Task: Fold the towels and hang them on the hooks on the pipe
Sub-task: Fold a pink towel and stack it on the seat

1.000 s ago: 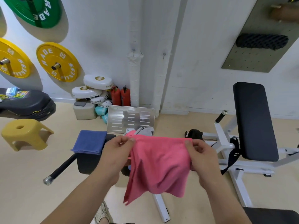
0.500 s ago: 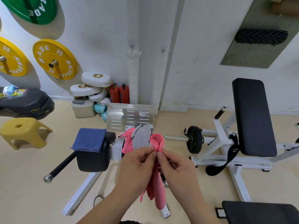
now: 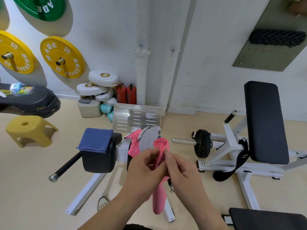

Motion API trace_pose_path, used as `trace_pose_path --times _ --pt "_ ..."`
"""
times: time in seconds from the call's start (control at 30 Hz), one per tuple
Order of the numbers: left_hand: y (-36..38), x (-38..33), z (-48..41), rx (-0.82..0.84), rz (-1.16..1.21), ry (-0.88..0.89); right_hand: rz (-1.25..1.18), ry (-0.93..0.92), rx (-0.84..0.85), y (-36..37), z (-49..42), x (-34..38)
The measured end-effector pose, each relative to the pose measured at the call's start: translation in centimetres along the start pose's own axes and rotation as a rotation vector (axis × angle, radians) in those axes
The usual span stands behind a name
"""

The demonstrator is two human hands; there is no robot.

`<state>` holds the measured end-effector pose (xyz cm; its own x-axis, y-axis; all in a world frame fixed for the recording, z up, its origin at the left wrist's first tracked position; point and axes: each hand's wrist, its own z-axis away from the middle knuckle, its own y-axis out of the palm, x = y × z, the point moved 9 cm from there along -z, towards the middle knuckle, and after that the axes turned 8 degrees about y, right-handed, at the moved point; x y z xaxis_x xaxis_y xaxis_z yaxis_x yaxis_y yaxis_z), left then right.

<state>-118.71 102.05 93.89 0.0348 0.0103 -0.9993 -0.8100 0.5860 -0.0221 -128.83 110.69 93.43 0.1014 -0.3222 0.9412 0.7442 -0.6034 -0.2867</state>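
Held the pink towel [image 3: 159, 200] in both hands, close to the body. Pinched it near the top with the left hand [image 3: 146, 170] and the right hand [image 3: 181, 171], fingers curled on the cloth, hands touching each other. Hung long and thin, with the long way running from 12 o'clock down to 6 o'clock and the loose end well below the hands. Looked bunched, not yet a neat fold.

Stood far from the hooks [image 3: 141, 46]. Found those high up at 12 o'clock, on the white pipe [image 3: 141, 77] by the wall, well apart from the towel. Probably had to lift the top end up and away toward 12 o'clock to reach them. Kept the left hand a bit nearer the left hook and the right hand a bit nearer the right one, so either could do the hanging.

Left more towels waiting: a grey towel [image 3: 149, 136] and another pink one [image 3: 134, 145] heaped just past the hands at 11 o'clock, and a folded blue towel [image 3: 95, 140] lying on a black pad [image 3: 98, 161] at 9 o'clock.
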Motion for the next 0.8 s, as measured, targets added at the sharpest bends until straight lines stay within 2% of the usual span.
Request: trace_pose_path --times 0.1,0.2,0.27,0.37,0.43,0.63,0.8 --pt "-1.2 0.6 -0.7 -0.051 -0.018 -0.013 -0.136 0.064 0.002 -0.7 -0.4 -0.8" --pt "-1.5 0.2 -1.3 0.051 -0.044 0.007 -0.135 0.121 -0.079 -2.3 -1.1 -2.3" --pt "-1.5 -0.8 -1.5 0.175 -0.016 0.013 -0.14 0.193 0.007 -2.3 -1.7 -3.2" --pt "-2.0 -3.1 -2.1 0.323 0.106 0.038 -0.283 0.208 0.287 -1.5 -2.4 -2.8" --pt "-3.3 -4.5 -2.8 0.306 0.146 0.056 -0.327 0.202 0.399 -1.1 -2.7 -1.8" --pt "-8.3 -3.8 -5.0 0.09 -0.008 0.034 -0.384 0.218 0.215 -0.1 -4.5 -1.4" --pt "-10.7 -2.6 -6.4 0.087 0.0 -0.009 -0.377 0.238 0.292 3.2 -4.8 0.9"
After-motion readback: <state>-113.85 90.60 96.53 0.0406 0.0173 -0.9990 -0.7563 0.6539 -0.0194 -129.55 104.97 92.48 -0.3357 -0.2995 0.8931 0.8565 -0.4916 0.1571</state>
